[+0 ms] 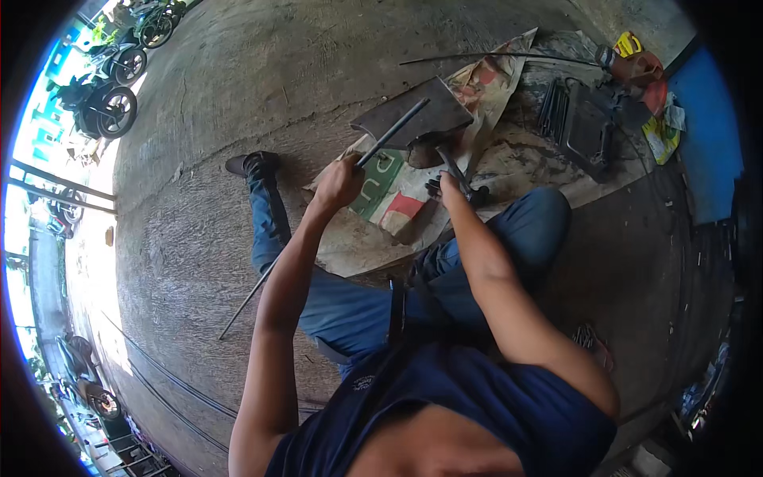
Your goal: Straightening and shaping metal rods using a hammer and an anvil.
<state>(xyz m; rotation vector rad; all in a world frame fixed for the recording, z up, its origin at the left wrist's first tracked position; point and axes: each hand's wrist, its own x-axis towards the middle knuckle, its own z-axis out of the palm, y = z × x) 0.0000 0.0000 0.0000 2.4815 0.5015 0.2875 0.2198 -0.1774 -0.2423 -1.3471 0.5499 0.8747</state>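
My left hand (339, 183) is closed around a long, thin metal rod (395, 131). The rod slants up and away to the right past my fist, and its lower end passes behind my forearm toward the floor at left. My right hand (448, 191) grips a dark hammer-like tool (455, 165), partly covered by my fingers. Just beyond it sits a rounded, dark metal block (426, 153). A bent grey metal sheet (413, 111) lies behind the block. Under these things a worn printed tarp (358, 250) with green and red patches spreads between my legs.
At the right lie a black case (586, 131) and a bundle of dark rods (552, 107). Another long rod (509, 55) reaches toward a reddish-brown container (636, 67), near yellow packets (658, 139). A blue panel (711, 143) bounds that side. Motorcycles (115, 111) stand far left.
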